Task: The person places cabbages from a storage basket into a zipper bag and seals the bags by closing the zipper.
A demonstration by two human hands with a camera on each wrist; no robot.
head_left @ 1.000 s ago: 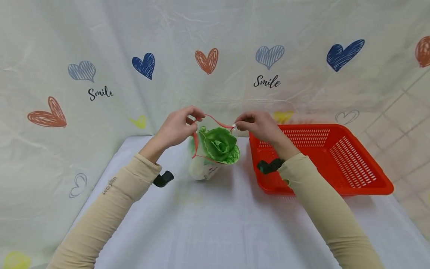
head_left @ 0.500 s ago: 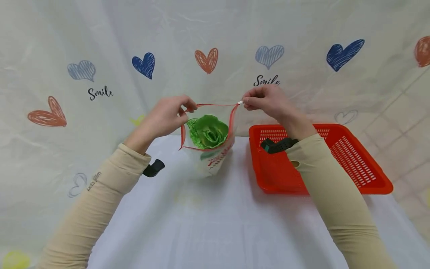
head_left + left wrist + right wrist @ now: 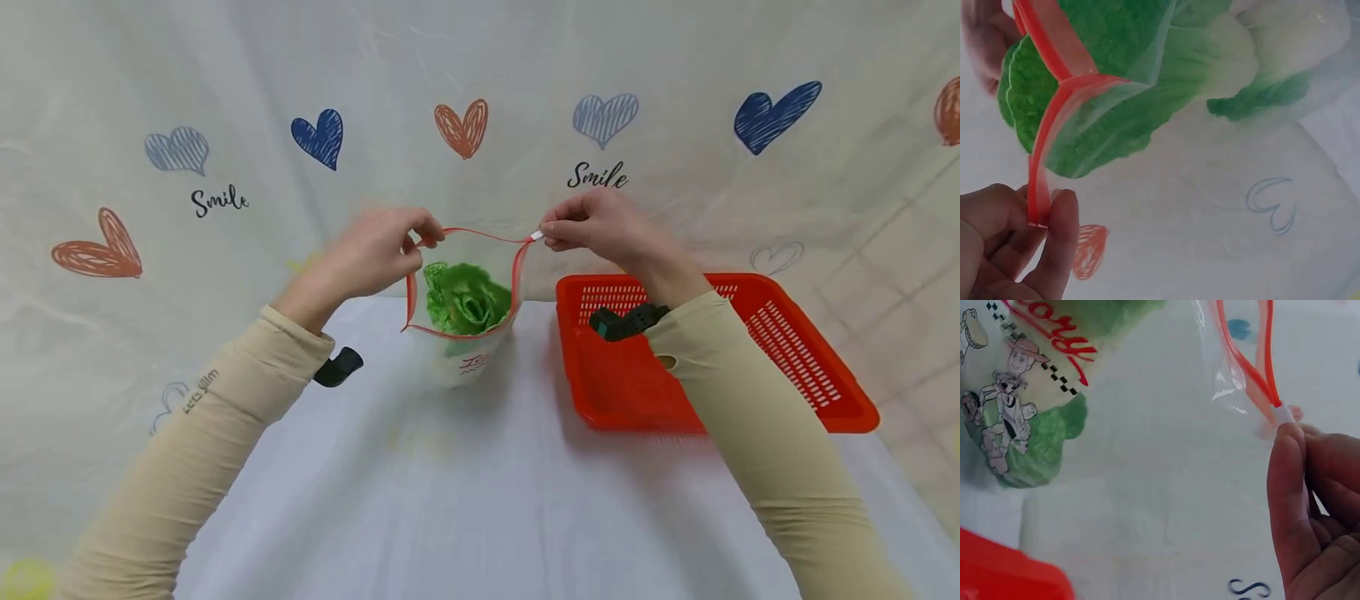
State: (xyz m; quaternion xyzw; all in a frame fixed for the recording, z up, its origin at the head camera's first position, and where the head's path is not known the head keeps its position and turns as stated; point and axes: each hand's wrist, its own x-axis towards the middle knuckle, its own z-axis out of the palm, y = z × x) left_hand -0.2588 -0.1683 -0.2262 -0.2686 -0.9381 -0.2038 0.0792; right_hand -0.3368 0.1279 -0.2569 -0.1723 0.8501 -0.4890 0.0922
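A clear zip bag (image 3: 474, 364) with a red zip rim stands between both hands, its mouth spread wide. Inside it sits a leafy green cabbage (image 3: 472, 302), whose pale stalks show through the plastic in the left wrist view. My left hand (image 3: 381, 252) pinches the left end of the red rim (image 3: 1041, 150) between thumb and fingers. At the right corner, thumb and forefinger of my right hand (image 3: 596, 227) pinch the small white zip slider (image 3: 1285, 415). Cartoon figures and red lettering are printed on the bag, visible in the right wrist view.
To the right of the bag stands a red plastic basket (image 3: 622, 379) with slotted walls, partly beneath my right forearm. A white cloth covers the table (image 3: 465, 492). Behind hangs a pale sheet (image 3: 517, 75) printed with hearts and "Smile".
Both hands have moved apart and upward, stretching the slack bag mouth wide over the cabbage. During the last half second they have barely moved, and the bag's right corner has dipped slightly.
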